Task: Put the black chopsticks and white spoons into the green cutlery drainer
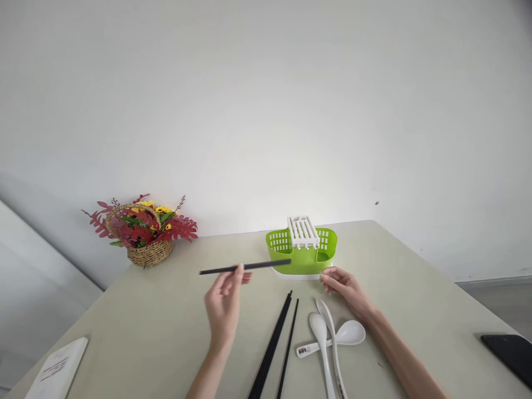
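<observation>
My left hand (224, 302) is raised above the table, fingers pinched on one black chopstick (257, 266) held level, its tip reaching the green cutlery holder (302, 260). The holder has mesh sides and a white slotted insert (303, 231). My right hand (344, 288) rests on the table at the holder's front right corner, fingers curled against its base. Several more black chopsticks (274, 343) lie on the table between my arms. Three white spoons (330, 338) lie crossed beside them, just under my right wrist.
A wicker basket of red and yellow flowers (143, 230) stands at the back left by the wall. A white booklet (58, 368) lies at the front left corner of the beige table (415, 277). A dark phone (509, 352) sits near the right edge.
</observation>
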